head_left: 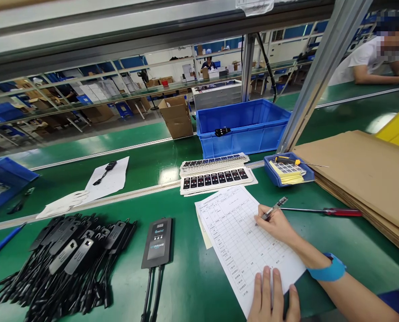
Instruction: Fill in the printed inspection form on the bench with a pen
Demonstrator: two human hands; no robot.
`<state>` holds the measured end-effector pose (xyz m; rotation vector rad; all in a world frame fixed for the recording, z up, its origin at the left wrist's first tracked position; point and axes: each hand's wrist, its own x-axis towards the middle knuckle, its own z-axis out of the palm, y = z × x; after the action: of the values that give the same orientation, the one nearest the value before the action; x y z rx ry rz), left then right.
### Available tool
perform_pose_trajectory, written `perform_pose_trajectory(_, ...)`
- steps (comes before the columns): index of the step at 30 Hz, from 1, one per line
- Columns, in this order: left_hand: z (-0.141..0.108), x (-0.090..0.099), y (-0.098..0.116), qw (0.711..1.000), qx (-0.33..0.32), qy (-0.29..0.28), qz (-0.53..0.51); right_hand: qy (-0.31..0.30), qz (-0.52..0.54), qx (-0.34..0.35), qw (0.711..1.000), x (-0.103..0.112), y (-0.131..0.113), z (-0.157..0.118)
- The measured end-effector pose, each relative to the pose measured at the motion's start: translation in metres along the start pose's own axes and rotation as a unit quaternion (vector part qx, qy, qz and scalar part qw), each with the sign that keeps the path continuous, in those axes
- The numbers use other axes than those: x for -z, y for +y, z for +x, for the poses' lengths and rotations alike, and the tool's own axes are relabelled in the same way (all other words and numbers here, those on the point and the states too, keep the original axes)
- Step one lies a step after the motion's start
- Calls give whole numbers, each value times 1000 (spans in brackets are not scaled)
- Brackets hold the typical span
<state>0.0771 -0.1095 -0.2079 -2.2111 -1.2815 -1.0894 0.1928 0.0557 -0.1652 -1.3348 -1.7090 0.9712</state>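
My right hand (279,225) grips a pen (271,209) with its tip on a printed form sheet (233,232) lying on the green bench. A blue wrist strap (329,268) circles that wrist. Flat on the sheet's near edge rests my left hand (273,297), fingers together, holding nothing. Left of the sheet lies a black device with a label face (157,243) and two cables trailing toward me.
A heap of black devices (68,259) fills the near left. Stacked label sheets (216,174) lie beyond the form. A red-handled screwdriver (340,212), a small blue tray (288,172), cardboard sheets (363,179) and a blue bin (242,125) stand right and behind. Another person (370,58) leans at far right.
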Motion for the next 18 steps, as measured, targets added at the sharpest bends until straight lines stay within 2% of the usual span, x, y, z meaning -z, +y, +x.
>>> perform_pose_trajectory(10,-5,-2,1,1000,-5,-22,-1,-53,-4,-4,999,-1,-4,-2)
perform_pose_trajectory(18,-8,-8,1,1000,5,6,-2,-54,-7,-7,998,-2,-2,-3)
